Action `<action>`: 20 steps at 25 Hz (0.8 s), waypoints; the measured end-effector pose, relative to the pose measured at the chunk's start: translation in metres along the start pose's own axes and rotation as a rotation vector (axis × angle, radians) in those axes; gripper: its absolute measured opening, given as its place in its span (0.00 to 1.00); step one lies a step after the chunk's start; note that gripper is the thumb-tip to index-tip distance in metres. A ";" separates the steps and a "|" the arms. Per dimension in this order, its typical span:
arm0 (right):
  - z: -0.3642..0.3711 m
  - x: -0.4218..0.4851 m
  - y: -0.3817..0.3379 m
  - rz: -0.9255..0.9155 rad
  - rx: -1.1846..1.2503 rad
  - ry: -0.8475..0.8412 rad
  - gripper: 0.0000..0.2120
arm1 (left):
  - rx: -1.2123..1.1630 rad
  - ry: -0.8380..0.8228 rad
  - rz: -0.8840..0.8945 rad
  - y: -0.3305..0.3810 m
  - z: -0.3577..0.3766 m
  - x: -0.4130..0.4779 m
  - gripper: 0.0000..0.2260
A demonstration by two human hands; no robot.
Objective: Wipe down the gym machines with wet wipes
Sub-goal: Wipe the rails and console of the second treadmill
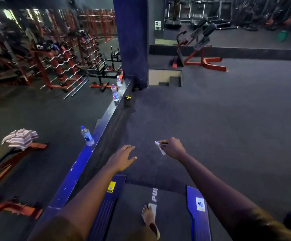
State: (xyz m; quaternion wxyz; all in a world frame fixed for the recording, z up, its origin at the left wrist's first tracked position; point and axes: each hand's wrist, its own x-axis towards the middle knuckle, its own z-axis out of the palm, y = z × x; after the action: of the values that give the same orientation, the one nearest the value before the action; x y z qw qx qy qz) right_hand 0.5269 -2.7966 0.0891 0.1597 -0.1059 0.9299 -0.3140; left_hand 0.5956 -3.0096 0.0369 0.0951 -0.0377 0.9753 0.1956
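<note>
Wipe [160, 148], white and bunched into a narrow strip, pinched between the thumb and curled fingers of the right hand [172, 147]. Its long axis runs steeply downward in the view, along the side of the fist that faces the left hand [122, 157]. The left hand holds nothing: fingers straight and slightly spread, palm down, near the right hand but apart from it.

Both arms reach forward over the floor [210, 119], beyond the end of the treadmill [172, 202]. The machine therefore lies below the forearms and closer to the person than either hand. The right rail [198, 214] lies just inside the right forearm; the left rail [106, 206] is partly covered by the left forearm. A bare foot [149, 216] stands on the belt between them. Both rails run lengthwise away from the person.

Judgement: no surface is in contact with the wipe. The right rail is the nearer target, and reaching it calls for drawing the right hand back and down, then stroking along the rail's length.

A ledge [78, 167] at left carries a bottle [87, 136].
</note>
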 end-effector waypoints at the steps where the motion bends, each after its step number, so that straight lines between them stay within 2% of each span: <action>1: -0.001 0.028 -0.003 -0.003 -0.006 -0.016 0.14 | -0.005 0.006 -0.012 -0.007 -0.003 0.026 0.26; 11: -0.025 0.263 -0.046 -0.100 -0.066 -0.113 0.13 | -0.025 -0.034 -0.109 -0.043 -0.066 0.232 0.26; 14: -0.006 0.325 -0.047 -0.140 -0.097 -0.129 0.12 | -0.038 -0.072 -0.169 -0.069 -0.066 0.286 0.27; 20: 0.067 0.468 -0.042 -0.340 -0.211 -0.258 0.14 | -0.097 -0.031 -0.370 -0.151 -0.020 0.378 0.29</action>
State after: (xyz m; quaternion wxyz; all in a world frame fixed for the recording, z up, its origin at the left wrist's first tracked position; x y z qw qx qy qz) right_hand 0.1213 -3.0051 -0.0429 0.2101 -0.3165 0.8982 -0.2211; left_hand 0.2390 -3.1700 -0.0769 0.1424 -0.2178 0.9396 0.2222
